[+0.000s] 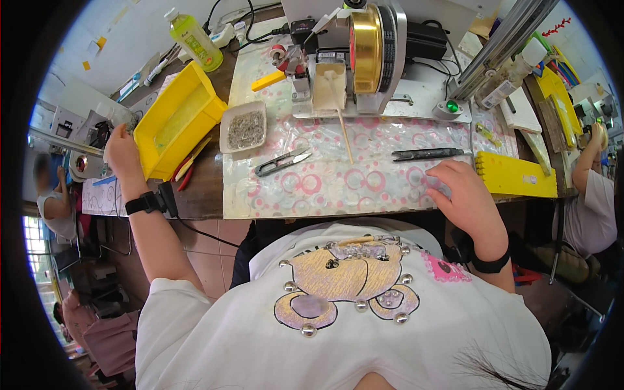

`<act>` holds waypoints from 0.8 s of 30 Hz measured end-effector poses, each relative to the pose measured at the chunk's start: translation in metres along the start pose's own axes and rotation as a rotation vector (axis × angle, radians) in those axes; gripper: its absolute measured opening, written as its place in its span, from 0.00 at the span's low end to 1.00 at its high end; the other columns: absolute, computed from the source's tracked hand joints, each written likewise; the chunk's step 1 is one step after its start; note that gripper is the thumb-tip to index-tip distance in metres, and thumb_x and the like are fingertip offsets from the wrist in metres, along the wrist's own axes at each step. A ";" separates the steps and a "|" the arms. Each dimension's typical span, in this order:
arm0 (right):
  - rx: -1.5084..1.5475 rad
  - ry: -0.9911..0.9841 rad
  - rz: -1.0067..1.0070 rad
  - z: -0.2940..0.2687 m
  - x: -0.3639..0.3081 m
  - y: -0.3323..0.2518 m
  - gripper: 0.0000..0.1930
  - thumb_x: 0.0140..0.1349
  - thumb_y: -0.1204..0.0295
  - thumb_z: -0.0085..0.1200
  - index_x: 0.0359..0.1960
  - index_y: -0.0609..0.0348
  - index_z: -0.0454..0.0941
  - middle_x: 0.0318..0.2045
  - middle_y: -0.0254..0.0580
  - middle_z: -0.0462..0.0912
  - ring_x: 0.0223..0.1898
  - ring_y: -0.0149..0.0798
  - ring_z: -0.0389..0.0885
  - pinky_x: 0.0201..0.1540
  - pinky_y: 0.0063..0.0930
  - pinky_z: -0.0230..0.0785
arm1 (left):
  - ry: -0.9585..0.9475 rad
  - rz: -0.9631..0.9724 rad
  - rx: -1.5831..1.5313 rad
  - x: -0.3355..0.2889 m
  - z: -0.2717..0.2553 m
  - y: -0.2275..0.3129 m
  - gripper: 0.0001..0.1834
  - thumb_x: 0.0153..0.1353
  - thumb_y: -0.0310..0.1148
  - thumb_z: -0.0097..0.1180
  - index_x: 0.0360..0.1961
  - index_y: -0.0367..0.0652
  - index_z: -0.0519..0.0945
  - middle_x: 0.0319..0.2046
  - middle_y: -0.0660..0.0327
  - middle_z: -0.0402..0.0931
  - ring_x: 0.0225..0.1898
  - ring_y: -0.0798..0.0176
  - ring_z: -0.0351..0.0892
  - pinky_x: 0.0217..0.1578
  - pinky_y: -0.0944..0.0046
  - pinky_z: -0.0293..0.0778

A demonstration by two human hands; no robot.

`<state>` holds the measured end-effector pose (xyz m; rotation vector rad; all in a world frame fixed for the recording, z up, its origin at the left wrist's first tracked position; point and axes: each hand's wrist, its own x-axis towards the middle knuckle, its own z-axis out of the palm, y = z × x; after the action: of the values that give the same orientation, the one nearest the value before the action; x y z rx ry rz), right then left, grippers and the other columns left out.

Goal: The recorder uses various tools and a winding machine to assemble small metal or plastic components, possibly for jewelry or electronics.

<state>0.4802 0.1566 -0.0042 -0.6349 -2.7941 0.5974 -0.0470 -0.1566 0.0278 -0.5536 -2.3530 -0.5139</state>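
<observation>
My left hand point(123, 153) reaches out past the left end of the table, right beside a yellow bin point(179, 117). I see its back only, so what it holds is hidden; something clear point(116, 117) sits just beyond it. My right hand point(463, 193) rests on the patterned plastic table cover point(325, 188) near the front edge, fingers curled together with nothing visible in them. Black tweezers point(429, 154) lie just beyond it. Grey thread snips point(283, 161) lie in the middle of the cover.
A small machine with a gold disc point(357, 52) stands at the back, a wooden stick point(343, 133) leaning from it. A white tray of small metal parts point(244, 129), a green bottle point(193, 40) and a yellow block point(517, 175) are around. Other people sit at both sides.
</observation>
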 end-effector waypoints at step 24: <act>-0.010 -0.052 -0.022 0.003 0.004 -0.003 0.12 0.54 0.71 0.55 0.40 0.62 0.75 0.38 0.49 0.76 0.44 0.52 0.73 0.49 0.40 0.66 | -0.656 0.538 -0.107 -0.158 -0.031 0.159 0.13 0.49 0.27 0.58 0.39 0.47 0.81 0.35 0.60 0.78 0.37 0.54 0.78 0.36 0.57 0.74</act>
<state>0.4744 0.1553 -0.0057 -0.5977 -2.8504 0.6044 0.1595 -0.0785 -0.0231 -1.5402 -2.6053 -0.2201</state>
